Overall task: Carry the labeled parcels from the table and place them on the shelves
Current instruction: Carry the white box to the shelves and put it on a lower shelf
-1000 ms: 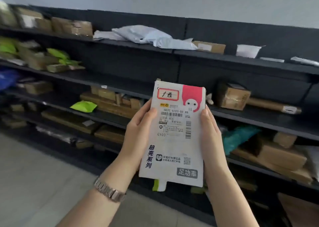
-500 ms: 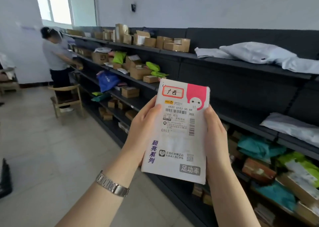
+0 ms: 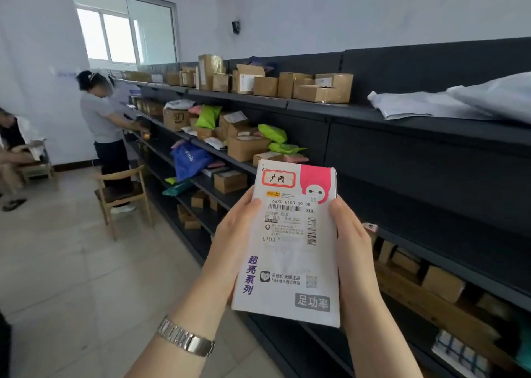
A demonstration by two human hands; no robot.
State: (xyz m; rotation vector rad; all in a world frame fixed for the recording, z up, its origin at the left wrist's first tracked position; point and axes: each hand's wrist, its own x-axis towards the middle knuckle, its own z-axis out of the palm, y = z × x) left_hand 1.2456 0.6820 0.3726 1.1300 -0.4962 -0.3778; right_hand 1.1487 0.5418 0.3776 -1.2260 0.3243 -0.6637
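Wooden chair (image 3: 122,194) beside standing person (image 3: 105,130); window (image 3: 123,30) behind; tiled floor (image 3: 71,262).

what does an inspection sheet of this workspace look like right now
surface: dark shelves, partly bare at right; no table seen
job's things: white labeled parcel held upright in front of the shelves, not yet placed
clutter: cardboard boxes on top tier, green bags, blue bag, grey mailers
grips: left hand and right hand each clasp a long edge of the parcel
cables: nothing seen
surroundings: another person at the far shelves, wooden chair, window
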